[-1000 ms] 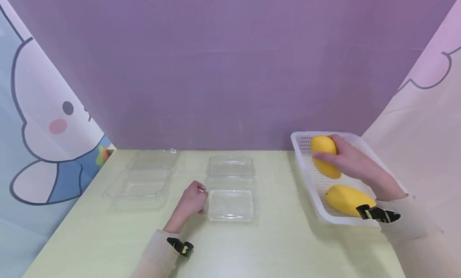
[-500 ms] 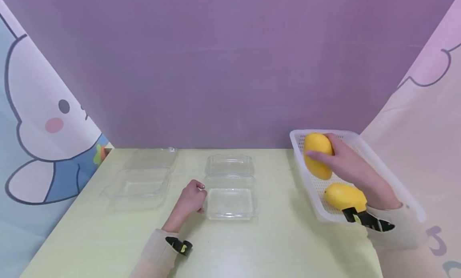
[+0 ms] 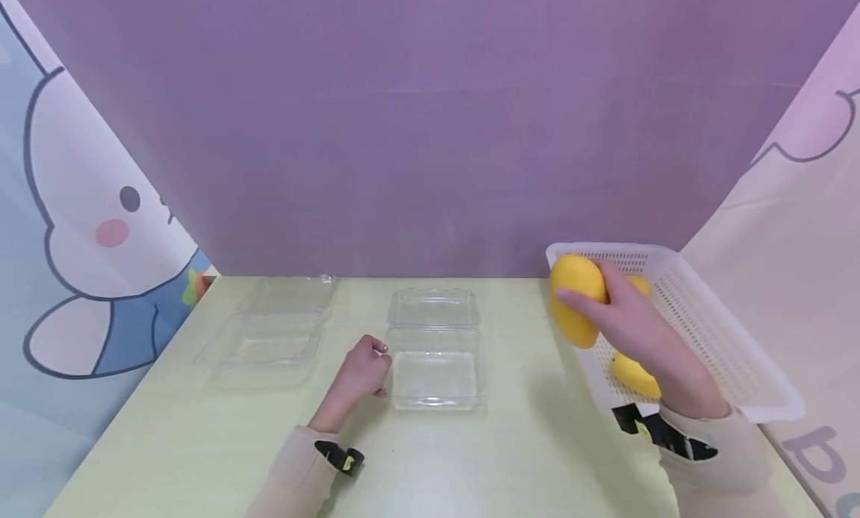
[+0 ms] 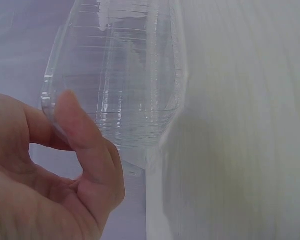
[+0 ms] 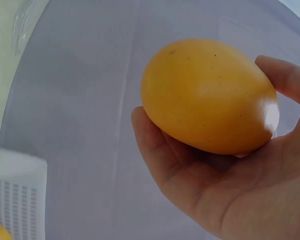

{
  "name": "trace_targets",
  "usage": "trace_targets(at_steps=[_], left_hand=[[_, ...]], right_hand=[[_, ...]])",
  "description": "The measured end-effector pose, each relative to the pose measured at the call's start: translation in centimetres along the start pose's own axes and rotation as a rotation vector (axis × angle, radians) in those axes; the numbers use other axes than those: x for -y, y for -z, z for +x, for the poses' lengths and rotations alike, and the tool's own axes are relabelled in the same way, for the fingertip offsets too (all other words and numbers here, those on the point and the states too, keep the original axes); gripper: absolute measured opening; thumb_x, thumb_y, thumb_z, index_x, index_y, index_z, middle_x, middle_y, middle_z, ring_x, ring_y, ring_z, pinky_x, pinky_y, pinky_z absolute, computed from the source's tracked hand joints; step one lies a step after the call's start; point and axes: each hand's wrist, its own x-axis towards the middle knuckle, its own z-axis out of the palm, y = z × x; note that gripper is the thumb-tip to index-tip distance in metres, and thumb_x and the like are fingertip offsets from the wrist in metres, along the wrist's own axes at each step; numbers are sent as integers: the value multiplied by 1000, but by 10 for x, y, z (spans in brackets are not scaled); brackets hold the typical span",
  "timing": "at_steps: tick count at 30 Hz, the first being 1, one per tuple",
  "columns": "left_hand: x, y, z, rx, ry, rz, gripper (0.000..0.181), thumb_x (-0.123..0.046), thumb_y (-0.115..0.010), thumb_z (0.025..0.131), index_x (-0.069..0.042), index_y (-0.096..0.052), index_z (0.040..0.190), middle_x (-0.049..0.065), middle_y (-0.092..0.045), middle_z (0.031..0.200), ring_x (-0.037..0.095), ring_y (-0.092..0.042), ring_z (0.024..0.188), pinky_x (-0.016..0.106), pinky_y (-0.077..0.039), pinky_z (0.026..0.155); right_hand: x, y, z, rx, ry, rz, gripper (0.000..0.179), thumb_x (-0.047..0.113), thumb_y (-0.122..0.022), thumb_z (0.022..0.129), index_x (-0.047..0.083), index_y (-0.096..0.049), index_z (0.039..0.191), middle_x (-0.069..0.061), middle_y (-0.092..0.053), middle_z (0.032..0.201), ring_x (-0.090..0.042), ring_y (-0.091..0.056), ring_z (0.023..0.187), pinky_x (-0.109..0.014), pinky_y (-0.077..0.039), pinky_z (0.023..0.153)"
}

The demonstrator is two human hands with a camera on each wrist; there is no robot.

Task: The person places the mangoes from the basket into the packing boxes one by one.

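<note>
My right hand point(image 3: 634, 316) grips a yellow mango point(image 3: 576, 300), held over the left rim of a white perforated basket point(image 3: 722, 331). In the right wrist view, thumb and fingers wrap around the mango point(image 5: 205, 95) from its lower side. Inside the basket lie a second mango point(image 3: 631, 375) and a third mango point(image 3: 640, 284), both partly hidden by my right hand. At the middle, my left hand point(image 3: 363, 369) pinches the left rim of a clear plastic clamshell box point(image 3: 435, 380), which lies open. The left wrist view has its fingertips at the box's rim point(image 4: 49, 95).
Another clear clamshell box point(image 3: 265, 342) lies open on the left of the pale yellow table point(image 3: 430, 466). A purple panel point(image 3: 437, 145) stands behind the table, and printed cloths hang at both sides.
My right hand has carried the mango leftward, from over the basket's inside to its left rim, uncovering part of another mango behind it. My left hand stays at the box.
</note>
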Motion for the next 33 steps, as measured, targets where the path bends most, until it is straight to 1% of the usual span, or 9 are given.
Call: trace_targets(at_steps=[4, 8, 13, 18, 22, 26, 30, 33], left_hand=[[0, 0, 0, 1, -4, 1, 29, -7, -48, 94, 5, -49, 120, 11, -58, 78, 19, -58, 51, 32, -53, 59], [-1, 1, 0, -3, -15, 7, 29, -7, -48, 94, 5, -49, 120, 11, -59, 78, 20, -59, 51, 32, -53, 60], [0, 0, 1, 4, -9, 10, 29, -8, -48, 94, 5, -49, 120, 11, -58, 80, 21, -61, 52, 33, -53, 62], [1, 0, 0, 3, -8, 21, 28, -8, -48, 94, 5, -49, 120, 10, -57, 77, 21, -61, 52, 32, -53, 61], [1, 0, 0, 4, -10, 21, 28, -7, -48, 95, 4, -49, 120, 8, -56, 73, 20, -60, 51, 32, -52, 60], [1, 0, -1, 3, -13, 22, 27, -7, -48, 94, 4, -49, 120, 7, -55, 68, 20, -60, 50, 32, -53, 61], [0, 0, -1, 2, -17, 22, 27, -7, -49, 95, 4, -50, 119, 7, -55, 70, 20, -60, 50, 32, -54, 63], [0, 0, -1, 2, -20, 11, 27, -7, -50, 95, 4, -50, 119, 8, -55, 74, 19, -60, 51, 32, -54, 62]], right_hand=[[6, -10, 1, 15, -2, 51, 61, 40, -61, 101, 6, -36, 145, -17, -54, 112, -30, -56, 94, -40, -50, 78], [11, -19, 4, 18, -2, 62, 62, 41, -62, 100, 6, -37, 145, -16, -53, 113, -30, -55, 95, -41, -47, 81], [12, -31, 8, 13, 16, 68, 57, 40, -63, 100, 3, -42, 138, -15, -54, 106, -28, -55, 89, -40, -46, 78], [12, -46, 11, 23, 15, 117, 56, 40, -64, 99, 4, -43, 136, -14, -56, 101, -27, -55, 86, -39, -47, 77], [11, -58, 14, 47, 19, 174, 56, 38, -64, 100, 4, -42, 138, -14, -56, 103, -27, -56, 88, -39, -48, 79], [10, -71, 18, 54, 27, 185, 57, 36, -65, 99, 2, -41, 139, -16, -56, 106, -28, -57, 90, -39, -48, 81], [9, -83, 24, 60, 33, 196, 57, 35, -66, 99, 2, -43, 139, -17, -56, 109, -28, -58, 91, -40, -49, 82], [10, -92, 26, 63, 22, 194, 55, 37, -66, 98, 4, -44, 137, -16, -57, 109, -28, -58, 92, -39, -49, 81]])
